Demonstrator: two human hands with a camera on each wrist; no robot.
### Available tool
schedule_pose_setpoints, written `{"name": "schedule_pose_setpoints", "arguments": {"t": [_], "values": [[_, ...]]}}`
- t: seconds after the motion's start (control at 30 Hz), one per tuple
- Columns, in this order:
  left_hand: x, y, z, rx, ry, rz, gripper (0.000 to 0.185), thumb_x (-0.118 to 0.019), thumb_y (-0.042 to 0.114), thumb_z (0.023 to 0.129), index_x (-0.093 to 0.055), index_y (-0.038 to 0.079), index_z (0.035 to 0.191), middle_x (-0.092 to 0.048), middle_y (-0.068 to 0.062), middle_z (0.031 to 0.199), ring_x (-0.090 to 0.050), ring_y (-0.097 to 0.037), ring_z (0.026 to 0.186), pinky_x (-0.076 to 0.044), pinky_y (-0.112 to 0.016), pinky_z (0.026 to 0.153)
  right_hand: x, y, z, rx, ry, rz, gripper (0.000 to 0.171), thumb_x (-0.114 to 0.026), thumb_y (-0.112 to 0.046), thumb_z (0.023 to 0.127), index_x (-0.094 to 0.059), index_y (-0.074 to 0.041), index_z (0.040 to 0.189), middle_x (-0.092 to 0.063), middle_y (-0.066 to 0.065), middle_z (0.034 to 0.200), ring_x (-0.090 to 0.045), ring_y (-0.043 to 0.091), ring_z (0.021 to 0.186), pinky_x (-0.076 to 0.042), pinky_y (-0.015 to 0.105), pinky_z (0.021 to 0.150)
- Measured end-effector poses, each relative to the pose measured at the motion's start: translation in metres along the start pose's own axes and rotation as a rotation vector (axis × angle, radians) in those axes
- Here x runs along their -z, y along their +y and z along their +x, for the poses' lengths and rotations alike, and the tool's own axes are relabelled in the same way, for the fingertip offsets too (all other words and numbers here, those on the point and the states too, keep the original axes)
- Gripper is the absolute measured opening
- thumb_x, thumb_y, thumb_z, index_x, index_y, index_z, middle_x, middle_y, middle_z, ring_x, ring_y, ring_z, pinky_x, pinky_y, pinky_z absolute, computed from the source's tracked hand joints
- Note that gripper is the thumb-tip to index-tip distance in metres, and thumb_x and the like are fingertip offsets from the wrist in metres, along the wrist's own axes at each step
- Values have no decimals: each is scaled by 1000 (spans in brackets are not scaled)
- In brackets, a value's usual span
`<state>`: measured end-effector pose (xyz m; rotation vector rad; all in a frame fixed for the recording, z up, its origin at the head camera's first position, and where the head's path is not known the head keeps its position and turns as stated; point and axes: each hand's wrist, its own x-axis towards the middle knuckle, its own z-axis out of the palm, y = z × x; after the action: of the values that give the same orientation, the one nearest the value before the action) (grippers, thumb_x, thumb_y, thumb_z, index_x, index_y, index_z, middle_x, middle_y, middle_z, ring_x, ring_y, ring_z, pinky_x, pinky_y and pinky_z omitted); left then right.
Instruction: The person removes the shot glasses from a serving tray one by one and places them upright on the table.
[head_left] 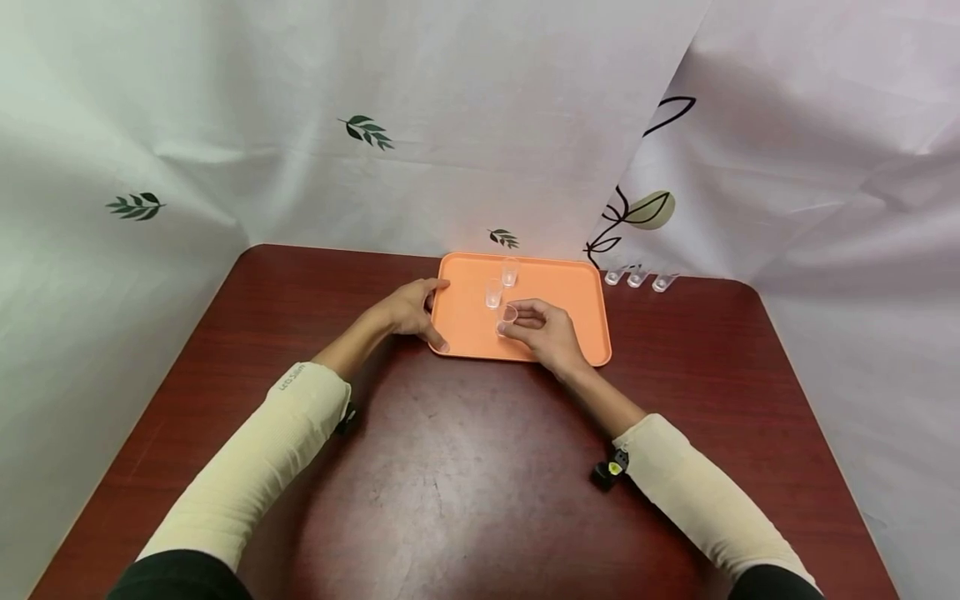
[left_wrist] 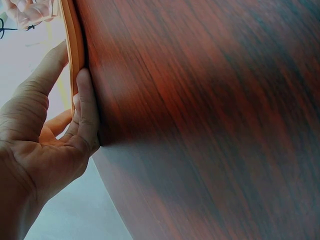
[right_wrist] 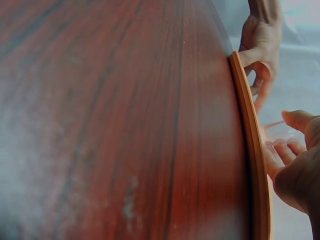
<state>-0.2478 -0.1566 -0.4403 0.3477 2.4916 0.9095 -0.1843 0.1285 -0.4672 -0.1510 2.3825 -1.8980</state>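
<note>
Steadying the orange plastic tray (head_left: pixel 577 287) with the left hand (head_left: pixel 411 310), right hand (head_left: pixel 546 332) pinches a tilted small clear plastic cup (head_left: pixel 507 317); setting it upright seems next.

Between the hands, the near half of the counter (head_left: pixel 465 467) lies bare. Ahead of the right hand (head_left: pixel 546 332), two upright clear cups (head_left: pixel 501 283) stand on the orange tray (head_left: pixel 577 300). Farther right, three more cups (head_left: pixel 637 277) line the counter's back edge against the draped cloth (head_left: pixel 787 167).
</note>
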Motion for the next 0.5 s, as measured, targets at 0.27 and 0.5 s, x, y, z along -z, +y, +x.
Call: {"name": "schedule_pose_setpoints", "arguments": {"t": [0.27, 0.5], "values": [[-1, -3, 1, -1, 4, -4, 129, -108, 16, 72, -35, 10, 177, -55, -21, 145, -58, -35, 128, -49, -48, 115, 9, 0, -4, 11, 5, -27, 44, -91, -13, 96, -77, -1, 136, -80, 22, 129, -80, 18, 111, -61, 17, 85], [-1, -3, 1, -16, 6, 2, 130, -109, 15, 70, -35, 8, 177, -55, -22, 143, -57, -35, 127, -49, -48, 115, 22, 4, -9, 7, 12, -24, 45, -91, -12, 96, -77, 0, 137, -80, 24, 129, -79, 11, 106, -62, 17, 87]]}}
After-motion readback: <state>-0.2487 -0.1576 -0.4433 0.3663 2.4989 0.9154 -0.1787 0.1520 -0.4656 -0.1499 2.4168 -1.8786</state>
